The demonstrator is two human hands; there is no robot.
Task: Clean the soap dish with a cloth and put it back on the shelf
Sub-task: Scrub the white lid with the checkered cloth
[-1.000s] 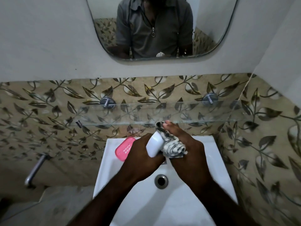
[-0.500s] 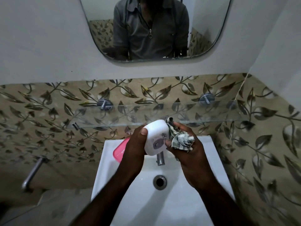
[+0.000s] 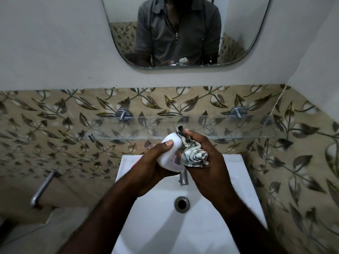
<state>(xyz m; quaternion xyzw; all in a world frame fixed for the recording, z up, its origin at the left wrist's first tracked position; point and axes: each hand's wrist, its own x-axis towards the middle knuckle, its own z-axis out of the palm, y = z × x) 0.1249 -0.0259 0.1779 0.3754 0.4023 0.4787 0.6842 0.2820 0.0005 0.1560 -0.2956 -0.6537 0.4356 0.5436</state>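
My left hand has its grip wrapped around the soap dish, thumb pressed on the upper edge and fingers curled under it, so the dish is held up in the air above the sink. My right hand has its grip closed on the bunched cloth, pressing the wad against the right side of the dish.

Wiping looks to be the step in hand, so I judge the task roughly at its middle: the dish is off the shelf and under the cloth, but not yet put back. How much of it is already clean I cannot tell.

The dish is white, smooth and rounded, tilted with its broad face toward me; a small dark, purplish mark shows on that face near the cloth, which may be a stain or a print.

Below my hands the tap pokes out over the basin, with the drain nearer me. Just beyond my hands runs the glass shelf, bare where I can see it, waiting for the dish. Above it hangs the mirror.
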